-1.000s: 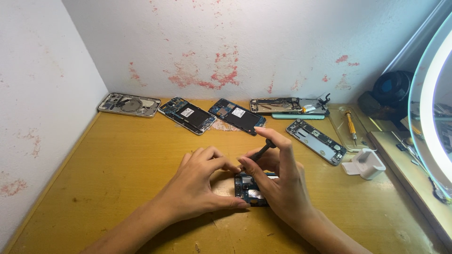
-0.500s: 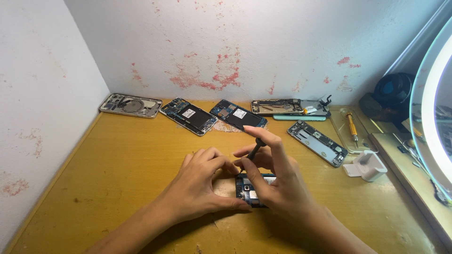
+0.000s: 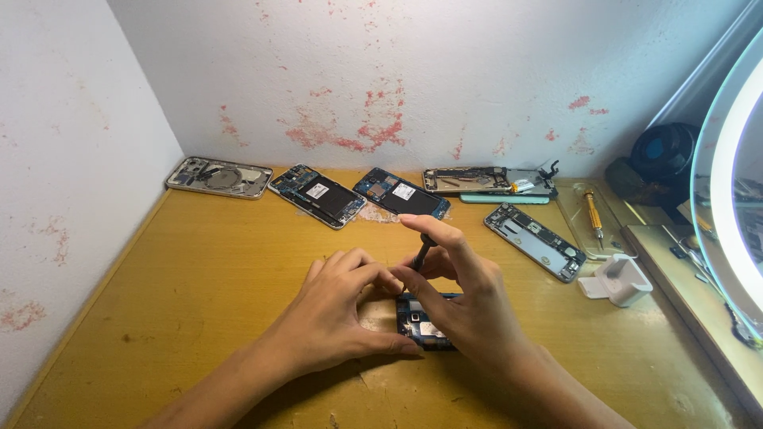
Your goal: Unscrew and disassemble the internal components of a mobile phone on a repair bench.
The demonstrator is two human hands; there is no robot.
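An opened phone (image 3: 424,327) with its back off lies on the wooden table (image 3: 199,278), mostly covered by both hands. My left hand (image 3: 338,318) rests on the table and steadies the phone's near left edge with thumb and fingertips. My right hand (image 3: 469,306) pinches a thin dark screwdriver (image 3: 420,256) held upright, its tip down on the phone's upper part. The phone's lower half is hidden under my right palm.
Several opened phones lie along the back wall (image 3: 218,176) (image 3: 318,195) (image 3: 400,193) (image 3: 486,181), one more at the right (image 3: 534,241). A clear case holds an orange screwdriver (image 3: 593,213). A white stand (image 3: 618,280), a ring light (image 3: 727,183) and a dark round object (image 3: 664,155) are at the right.
The view has shifted slightly. My right hand has turned the screwdriver a little more upright over the phone; my left hand stays on the phone.
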